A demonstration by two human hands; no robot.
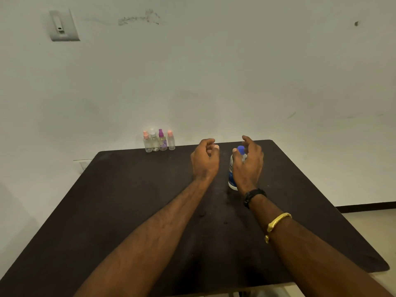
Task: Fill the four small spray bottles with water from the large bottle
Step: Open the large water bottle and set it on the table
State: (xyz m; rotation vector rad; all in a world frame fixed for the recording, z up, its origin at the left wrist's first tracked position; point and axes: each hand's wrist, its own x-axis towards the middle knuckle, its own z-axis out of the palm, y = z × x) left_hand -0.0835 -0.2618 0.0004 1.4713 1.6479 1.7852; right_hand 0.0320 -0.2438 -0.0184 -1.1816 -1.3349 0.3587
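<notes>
Several small clear spray bottles [159, 140] stand in a row at the table's far edge, against the wall; their caps are pink, white, purple and pink. The large water bottle [231, 175], with a blue cap and a blue-and-white label, stands upright right of centre. My right hand [248, 166] hovers in front of it with fingers spread and the thumb beside its neck; no grip shows. My left hand [204, 160] hangs just left of the bottle, fingers loosely curled, holding nothing. The right hand hides most of the bottle's body.
The dark table [128, 200] stands against a pale wall [214, 71]. Its right corner juts over a light floor [368, 224]. A switch plate [63, 25] is mounted high on the wall at the left.
</notes>
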